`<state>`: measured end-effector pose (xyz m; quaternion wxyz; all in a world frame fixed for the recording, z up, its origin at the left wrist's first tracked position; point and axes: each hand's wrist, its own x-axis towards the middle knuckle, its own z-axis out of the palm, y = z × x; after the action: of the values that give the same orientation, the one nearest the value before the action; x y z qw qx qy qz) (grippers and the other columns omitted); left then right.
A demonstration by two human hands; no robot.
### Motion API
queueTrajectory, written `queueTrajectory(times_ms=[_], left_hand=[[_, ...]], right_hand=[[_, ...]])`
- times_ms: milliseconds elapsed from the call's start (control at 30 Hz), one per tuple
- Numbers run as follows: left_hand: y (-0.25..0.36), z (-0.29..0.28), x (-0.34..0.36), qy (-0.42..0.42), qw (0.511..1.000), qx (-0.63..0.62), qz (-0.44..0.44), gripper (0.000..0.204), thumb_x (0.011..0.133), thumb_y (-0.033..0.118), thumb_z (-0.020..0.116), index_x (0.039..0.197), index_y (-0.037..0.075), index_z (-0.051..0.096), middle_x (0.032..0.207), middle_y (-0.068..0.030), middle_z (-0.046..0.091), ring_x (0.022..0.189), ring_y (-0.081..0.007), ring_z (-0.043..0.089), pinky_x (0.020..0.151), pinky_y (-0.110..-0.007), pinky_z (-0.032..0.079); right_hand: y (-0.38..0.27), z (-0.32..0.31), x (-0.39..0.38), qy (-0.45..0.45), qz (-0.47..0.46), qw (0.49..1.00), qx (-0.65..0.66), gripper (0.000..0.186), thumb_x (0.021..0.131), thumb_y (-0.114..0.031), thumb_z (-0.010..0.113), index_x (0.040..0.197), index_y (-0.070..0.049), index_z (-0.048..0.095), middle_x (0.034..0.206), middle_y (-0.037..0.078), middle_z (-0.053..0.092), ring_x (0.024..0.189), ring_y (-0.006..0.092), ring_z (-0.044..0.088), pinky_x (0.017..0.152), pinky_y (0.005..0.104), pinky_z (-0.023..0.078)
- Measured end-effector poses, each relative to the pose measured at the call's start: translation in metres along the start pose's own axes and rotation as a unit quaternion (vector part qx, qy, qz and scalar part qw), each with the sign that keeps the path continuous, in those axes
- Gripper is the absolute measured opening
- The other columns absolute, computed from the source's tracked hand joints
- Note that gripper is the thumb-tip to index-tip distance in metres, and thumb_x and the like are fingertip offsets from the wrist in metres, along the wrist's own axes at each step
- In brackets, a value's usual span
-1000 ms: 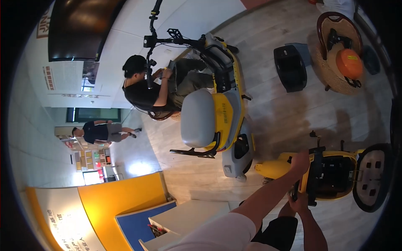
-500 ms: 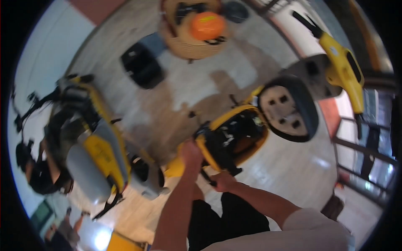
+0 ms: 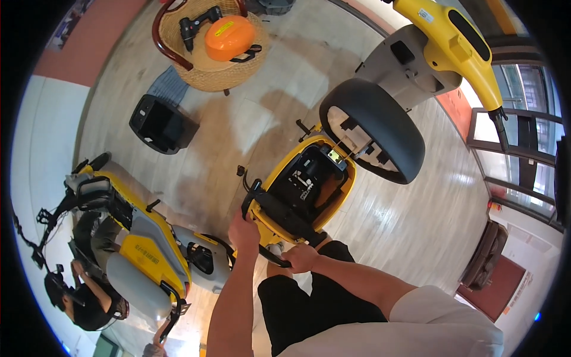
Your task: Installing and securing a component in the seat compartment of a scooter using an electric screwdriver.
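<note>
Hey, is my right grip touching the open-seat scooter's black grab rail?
Touching. The head view shows the right grip curled over the black grab rail, with no gap visible between them.

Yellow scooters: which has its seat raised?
The scooter held by left hand and right hand: its black seat is up; the other scooter has its grey seat down.

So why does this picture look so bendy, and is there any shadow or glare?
Head view: straight lines bow and the corners go black, from the fisheye lens; head view: soft shadows cross the floor between the wicker chair and open scooter; head view: pale glare shines on the floor right of that scooter; head view: left hand and right hand look fairly sharp.
</note>
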<state>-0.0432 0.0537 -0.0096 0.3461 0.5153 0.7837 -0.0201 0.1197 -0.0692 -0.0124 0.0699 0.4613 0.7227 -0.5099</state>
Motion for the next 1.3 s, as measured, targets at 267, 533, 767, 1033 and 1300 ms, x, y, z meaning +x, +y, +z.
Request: queueTrajectory(times_ms=[267, 533, 767, 1033, 1300], left_hand=[[0.006, -0.002, -0.001, 0.031, 0.999, -0.036, 0.024, 0.034, 0.087, 0.015, 0.057, 0.118, 0.003, 0.060, 0.095, -0.0243, 0.065, 0.088, -0.0418, 0.062, 0.077, -0.046, 0.049], [-0.002, 0.005, 0.002, 0.002, 1.000, -0.008, 0.005, 0.037, 0.088, 0.019, 0.055, 0.124, 0.008, 0.056, 0.100, -0.0207, 0.063, 0.091, -0.0401, 0.060, 0.077, -0.048, 0.048], [-0.005, 0.006, 0.004, 0.016, 0.999, -0.014, 0.028, 0.034, 0.088, 0.018, 0.055, 0.120, 0.006, 0.057, 0.099, -0.0213, 0.063, 0.090, -0.0407, 0.060, 0.076, -0.049, 0.047], [0.001, 0.004, 0.003, 0.009, 0.999, -0.035, -0.005, 0.041, 0.087, 0.020, 0.057, 0.126, 0.008, 0.054, 0.104, -0.0196, 0.062, 0.092, -0.0381, 0.061, 0.076, -0.047, 0.049], [-0.005, 0.002, 0.005, -0.005, 1.000, -0.027, -0.010, 0.042, 0.087, 0.022, 0.057, 0.127, 0.009, 0.054, 0.103, -0.0199, 0.061, 0.090, -0.0384, 0.062, 0.075, -0.046, 0.050]], right_hand=[[0.001, -0.003, 0.001, -0.031, 0.014, 0.999, 0.018, 0.028, 0.075, -0.035, 0.065, 0.096, -0.016, 0.064, 0.074, 0.013, 0.065, 0.076, 0.0323, 0.066, 0.067, 0.0445, 0.052], [0.000, -0.007, 0.002, -0.044, 0.012, 0.999, 0.000, 0.031, 0.076, -0.037, 0.065, 0.098, -0.016, 0.062, 0.072, 0.012, 0.065, 0.074, 0.0323, 0.066, 0.066, 0.0448, 0.051], [-0.001, -0.001, 0.001, 0.047, -0.014, 0.999, -0.001, 0.023, 0.074, -0.034, 0.065, 0.069, -0.013, 0.057, 0.061, 0.009, 0.058, 0.063, 0.0306, 0.062, 0.057, 0.0433, 0.049], [0.010, 0.011, -0.001, 0.081, -0.052, 0.995, -0.006, 0.026, 0.074, -0.039, 0.067, 0.081, -0.014, 0.061, 0.067, 0.009, 0.063, 0.066, 0.0290, 0.065, 0.060, 0.0423, 0.050], [0.013, 0.021, 0.000, 0.068, -0.050, 0.996, -0.004, 0.027, 0.069, -0.035, 0.070, 0.084, -0.014, 0.061, 0.067, 0.009, 0.061, 0.067, 0.0300, 0.063, 0.061, 0.0429, 0.050]])
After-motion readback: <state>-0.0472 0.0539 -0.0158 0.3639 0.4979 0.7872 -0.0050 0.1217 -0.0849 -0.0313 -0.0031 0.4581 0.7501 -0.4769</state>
